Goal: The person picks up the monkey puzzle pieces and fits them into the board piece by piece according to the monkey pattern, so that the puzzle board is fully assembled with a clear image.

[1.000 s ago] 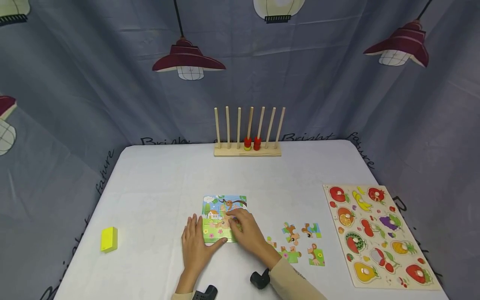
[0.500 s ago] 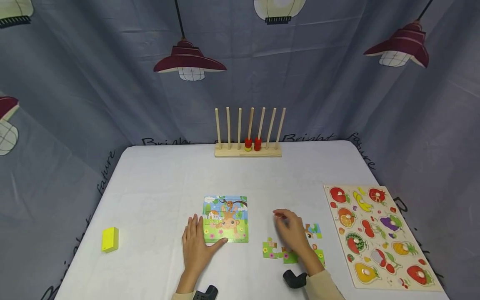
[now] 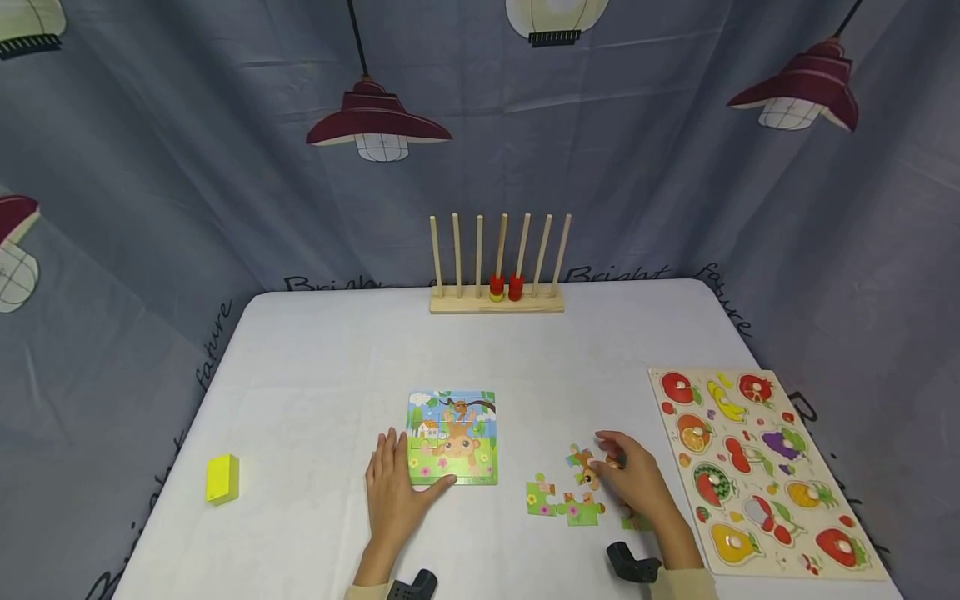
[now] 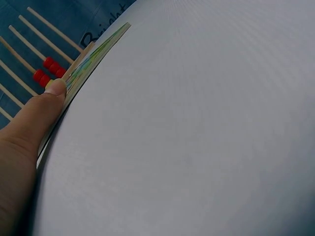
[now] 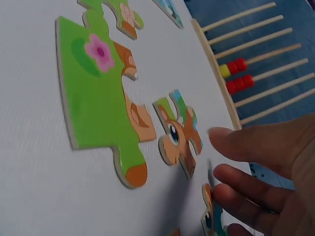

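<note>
Your left hand (image 3: pixel 395 492) lies at the left edge of the picture puzzle (image 3: pixel 452 442), just left of the head view's lower middle. Its fingers are straight and side by side, the thumb stretched out to the puzzle's lower edge; it grips nothing.

Your right hand (image 3: pixel 637 479) hovers over the loose pieces, right of the lower middle. Its fingers bend loosely, with a gap between thumb and forefinger. In the right wrist view, your fingertips are right by a partly hidden piece (image 5: pixel 208 216) at the lower edge; you cannot tell there whether they touch it. The monkey-eye piece (image 5: pixel 178 132) lies near your thumb, and a green flower piece (image 5: pixel 96 98) fills the upper left.

On the white table (image 3: pixel 337 350), a yellow block (image 3: pixel 222 479) sits at the lower left and a fruit board (image 3: pixel 783 500) at the lower right. A wooden peg rack (image 3: pixel 497 306) stands at the centre, with red beads (image 3: pixel 516 288) on two pegs, before a grey curtain (image 3: pixel 225 100).
</note>
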Demonstrator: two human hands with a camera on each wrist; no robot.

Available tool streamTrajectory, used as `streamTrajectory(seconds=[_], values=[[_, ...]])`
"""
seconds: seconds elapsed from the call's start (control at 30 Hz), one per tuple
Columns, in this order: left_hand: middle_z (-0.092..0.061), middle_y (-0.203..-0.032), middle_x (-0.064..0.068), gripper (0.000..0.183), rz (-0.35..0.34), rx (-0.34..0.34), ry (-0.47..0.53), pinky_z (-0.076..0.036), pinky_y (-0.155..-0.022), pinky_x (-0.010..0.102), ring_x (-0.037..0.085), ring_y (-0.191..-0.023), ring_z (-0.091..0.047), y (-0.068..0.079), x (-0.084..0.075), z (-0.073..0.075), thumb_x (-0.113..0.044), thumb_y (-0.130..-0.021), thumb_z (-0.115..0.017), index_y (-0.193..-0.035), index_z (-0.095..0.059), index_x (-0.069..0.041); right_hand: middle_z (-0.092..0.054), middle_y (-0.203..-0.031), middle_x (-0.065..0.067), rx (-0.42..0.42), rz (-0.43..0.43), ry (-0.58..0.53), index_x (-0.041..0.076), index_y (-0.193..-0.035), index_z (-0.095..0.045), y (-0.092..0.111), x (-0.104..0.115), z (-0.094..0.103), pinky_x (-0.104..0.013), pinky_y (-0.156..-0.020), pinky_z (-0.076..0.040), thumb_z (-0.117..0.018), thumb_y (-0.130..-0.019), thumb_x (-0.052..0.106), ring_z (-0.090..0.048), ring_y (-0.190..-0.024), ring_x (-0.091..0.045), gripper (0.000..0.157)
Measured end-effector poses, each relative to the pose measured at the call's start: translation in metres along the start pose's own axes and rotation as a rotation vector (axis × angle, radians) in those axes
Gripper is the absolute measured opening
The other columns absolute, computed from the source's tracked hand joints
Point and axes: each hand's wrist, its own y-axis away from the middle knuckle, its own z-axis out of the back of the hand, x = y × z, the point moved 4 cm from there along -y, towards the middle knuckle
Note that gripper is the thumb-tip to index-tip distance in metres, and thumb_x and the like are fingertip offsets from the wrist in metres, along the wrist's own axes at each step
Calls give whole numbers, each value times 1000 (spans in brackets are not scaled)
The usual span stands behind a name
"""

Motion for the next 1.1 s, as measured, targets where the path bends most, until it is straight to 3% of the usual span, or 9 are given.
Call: streamTrajectory(seconds=[0.13, 0.33, 0.5, 0.63, 0.77, 1.1], values=[[-31, -145, 19, 108, 16, 20, 5, -15, -109, 49, 34, -137, -20, 0, 0, 0, -69, -59, -67, -137, -36, -1, -61, -111, -13, 29, 17, 19, 7, -123, -52, 3, -1, 0, -47, -89, -43, -71, -76, 15, -56, -103, -28, 52], [-29, -146, 18, 107, 32, 49, 8, -13, -110, 48, 33, -139, -17, 0, 0, 1, -70, -61, -65, -137, -35, -1, -56, -105, -11, 64, 33, 73, 4, -125, -51, 5, 0, -5, -38, -81, -46, -76, -70, 18, -53, -92, -20, 61], [-28, -147, 17, 108, 35, 52, 8, -12, -110, 48, 32, -139, -17, -1, 1, 1, -71, -61, -64, -138, -34, -2, -54, -105, -11, 57, 19, 134, 5, -127, -48, 7, 3, -10, -39, -80, -45, -76, -70, 23, -52, -91, -20, 67], [-28, -147, 18, 108, 37, 54, 8, -12, -110, 48, 32, -139, -17, -1, 0, 0, -71, -61, -65, -138, -34, -2, -52, -98, -10, 47, 4, 168, 4, -129, -46, 8, 8, -13, -31, -67, -41, -76, -70, 22, -47, -79, -16, 68], [-28, -146, 18, 107, 32, 46, 4, -13, -110, 49, 33, -139, -17, -1, 0, 1, -70, -61, -65, -138, -34, -2, -49, -88, -6, 43, -39, 142, 3, -128, -46, 9, 14, -16, -25, -59, -33, -75, -70, 17, -42, -73, -14, 66], [-31, -144, 20, 107, 18, 24, 1, -16, -108, 50, 35, -137, -21, 0, -1, 1, -69, -59, -67, -135, -37, 0, -47, -81, -5, 25, -89, 52, 0, -123, -51, 11, 12, -15, -22, -56, -31, -75, -69, 12, -41, -70, -14, 60]])
